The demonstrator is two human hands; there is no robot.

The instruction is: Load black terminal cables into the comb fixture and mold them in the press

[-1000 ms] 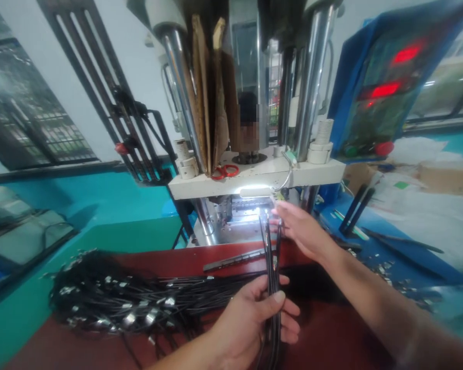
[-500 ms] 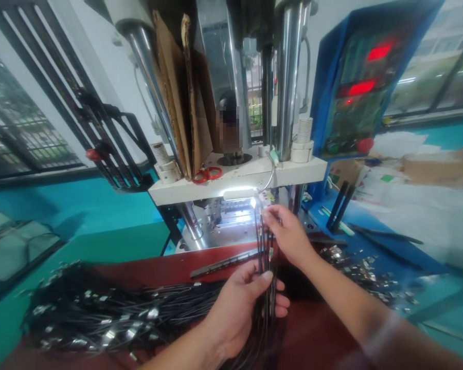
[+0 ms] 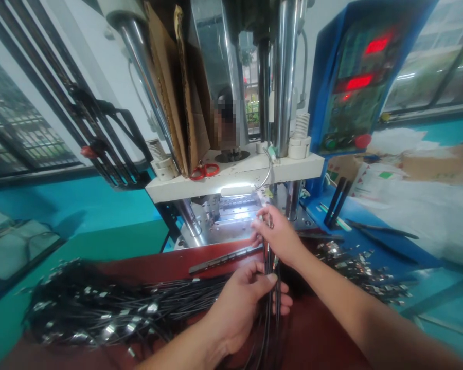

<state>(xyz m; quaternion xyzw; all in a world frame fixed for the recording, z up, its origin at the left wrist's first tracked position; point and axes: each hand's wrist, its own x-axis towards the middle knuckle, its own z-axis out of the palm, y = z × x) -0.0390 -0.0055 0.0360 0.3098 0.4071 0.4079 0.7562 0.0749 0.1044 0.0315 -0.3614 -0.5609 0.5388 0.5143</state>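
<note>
My left hand [image 3: 242, 304] is closed round several thin black cables [image 3: 268, 333], which hang down below it over the red work surface. Above it, my right hand [image 3: 281, 234] pinches the upper part of these cables, with a small metal end showing at its fingers. Exactly how many strands the right fingers hold is hidden. Just beyond the right hand lies the lit metal die [image 3: 237, 213] of a press. To the left of my left hand spreads a large pile of black cables [image 3: 139, 308] with shiny metal ends.
A dark slotted metal strip [image 3: 226, 259] lies before the press. Red-handled scissors [image 3: 204, 171] and cardboard sheets [image 3: 185, 103] rest on the press's white plate [image 3: 239, 178]. More metal-ended cables [image 3: 370, 272] lie at right. A blue control box [image 3: 355, 87] stands behind, with red displays.
My right hand has moved slightly down and closed further round the upper cables, whose tops stood above its fingers before. My left hand keeps its grip nearly in place.
</note>
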